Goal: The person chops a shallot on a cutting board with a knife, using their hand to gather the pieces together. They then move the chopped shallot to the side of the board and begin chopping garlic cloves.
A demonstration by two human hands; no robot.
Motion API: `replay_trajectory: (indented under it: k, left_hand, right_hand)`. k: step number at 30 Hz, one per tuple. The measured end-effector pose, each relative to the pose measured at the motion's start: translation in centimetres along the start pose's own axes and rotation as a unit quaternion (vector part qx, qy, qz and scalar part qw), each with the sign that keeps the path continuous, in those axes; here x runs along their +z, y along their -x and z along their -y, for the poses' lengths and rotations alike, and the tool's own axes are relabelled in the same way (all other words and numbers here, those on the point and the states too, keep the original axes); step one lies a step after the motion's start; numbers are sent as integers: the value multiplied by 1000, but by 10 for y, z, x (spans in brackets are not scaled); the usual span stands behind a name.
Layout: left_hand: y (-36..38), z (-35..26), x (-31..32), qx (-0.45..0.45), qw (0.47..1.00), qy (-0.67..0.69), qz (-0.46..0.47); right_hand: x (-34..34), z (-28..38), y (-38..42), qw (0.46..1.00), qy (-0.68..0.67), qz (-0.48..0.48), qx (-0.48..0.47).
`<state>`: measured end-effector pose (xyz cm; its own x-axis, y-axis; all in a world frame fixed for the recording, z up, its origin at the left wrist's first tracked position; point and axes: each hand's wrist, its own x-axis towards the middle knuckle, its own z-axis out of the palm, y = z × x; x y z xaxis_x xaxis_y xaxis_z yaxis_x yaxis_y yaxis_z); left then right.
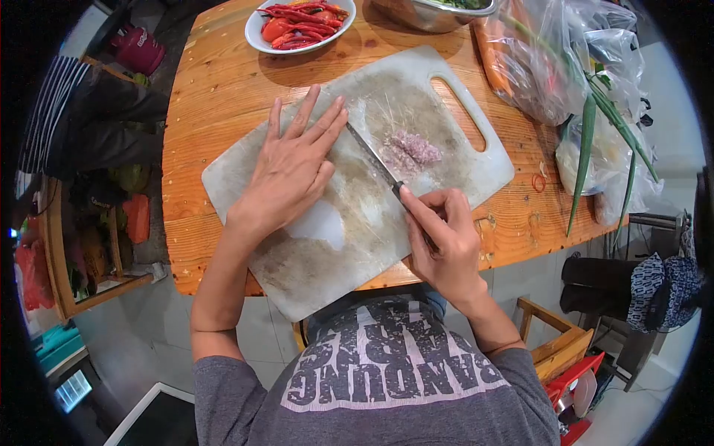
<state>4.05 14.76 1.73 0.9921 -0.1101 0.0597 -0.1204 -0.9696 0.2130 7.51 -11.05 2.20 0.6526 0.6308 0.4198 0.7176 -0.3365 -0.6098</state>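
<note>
My left hand [294, 169] lies on the worn white cutting board [294, 275], its fingers stretched out and spread. My right hand [446, 239] grips the dark handle of a knife [377, 160]. The narrow blade slants up and left across the board, and its tip is beside the fingertips of my left hand. Just right of the blade sits a small heap of finely chopped pinkish shallot or onion [418, 147]. Thin scraps of it lie scattered around the heap.
Behind the board, a white bowl [256, 33] holds red chillies and tomatoes, with a metal bowl [431, 18] of greens beside it. Plastic bags [554, 93] with carrots and green leaves [585, 160] stand at the right. A red rubber band [538, 183] lies on the wooden table [195, 201].
</note>
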Motion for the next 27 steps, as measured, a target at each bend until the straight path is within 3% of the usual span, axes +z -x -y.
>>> replay_trajectory:
  k: [18, 27]
  left_hand:
    - [-1, 0, 2, 6, 1000, -2, 0]
    - [2, 1, 1, 1, 1000, 5, 3]
  right_hand:
    - [12, 2, 9, 998, -15, 2, 54]
    - [-4, -1, -2, 1000, 3, 14, -1]
